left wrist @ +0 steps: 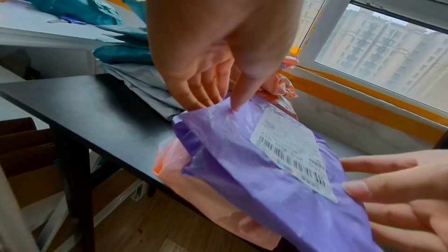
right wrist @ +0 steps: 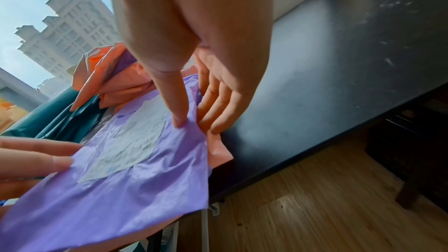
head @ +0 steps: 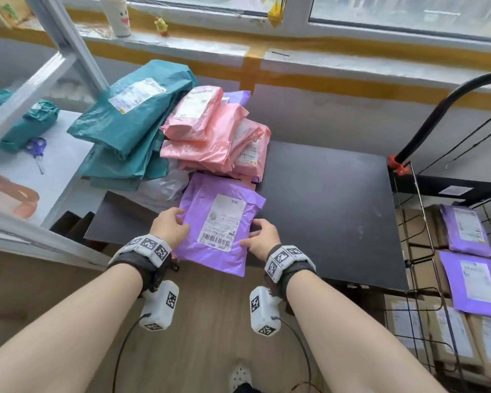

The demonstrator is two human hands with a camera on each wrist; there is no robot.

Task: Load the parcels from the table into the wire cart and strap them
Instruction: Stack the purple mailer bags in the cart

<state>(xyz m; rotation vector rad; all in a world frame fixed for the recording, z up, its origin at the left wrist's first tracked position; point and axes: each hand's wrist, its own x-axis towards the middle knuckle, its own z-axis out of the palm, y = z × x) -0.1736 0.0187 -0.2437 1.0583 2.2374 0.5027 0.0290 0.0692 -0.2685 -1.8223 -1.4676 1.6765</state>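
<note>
A purple parcel [head: 219, 222] with a white barcode label lies at the near edge of the black table [head: 323, 208], hanging over it. My left hand [head: 179, 219] pinches its left edge, thumb on top and fingers underneath. My right hand [head: 253, 236] pinches the right edge the same way. In the left wrist view a pink parcel [left wrist: 194, 175] lies directly under the purple parcel [left wrist: 254, 170]. The right wrist view shows my right hand [right wrist: 196, 124] with its fingers against the pink parcel [right wrist: 218, 150]. The wire cart [head: 420, 222] stands to the right with two purple parcels [head: 465, 231] on cardboard boxes [head: 408, 321].
Behind the held parcel are stacks of pink parcels [head: 204, 131] and teal parcels [head: 125, 117], with a grey bag [head: 165, 185] between them. A white shelf on the left carries scissors [head: 36, 148]. The cart's black handle [head: 442, 109] rises at the table's right end.
</note>
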